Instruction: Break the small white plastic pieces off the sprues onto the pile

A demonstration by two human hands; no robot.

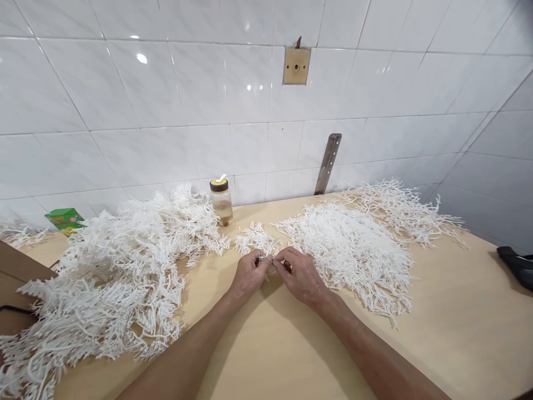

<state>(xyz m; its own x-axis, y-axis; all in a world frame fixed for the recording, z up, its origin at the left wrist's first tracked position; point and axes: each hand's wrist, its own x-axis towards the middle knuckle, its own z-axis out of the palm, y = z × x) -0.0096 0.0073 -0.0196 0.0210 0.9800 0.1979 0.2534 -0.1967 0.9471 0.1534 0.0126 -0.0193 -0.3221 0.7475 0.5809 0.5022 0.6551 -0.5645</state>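
My left hand (250, 274) and my right hand (300, 273) meet over the middle of the table, fingertips pinched close together. Between them shows a bit of a small white branched piece, mostly covered by the fingers. What the left fingers enclose looks partly dark and is too small to name. Just beyond my hands lies a small cluster of white branched pieces (255, 239). A large heap of white stringy, branched pieces (125, 266) spreads to the left. To the right is a flatter pile of similar white pieces (353, 250), close beside my right hand.
A lidded bottle of liquid (222, 206) stands by the tiled wall. Farther right, a metal bracket (328, 164) leans there, near more thin white strands (406, 211). A green box (65, 220) and brown cardboard (20, 283) are at left. A black object (516, 268) sits at the right edge.
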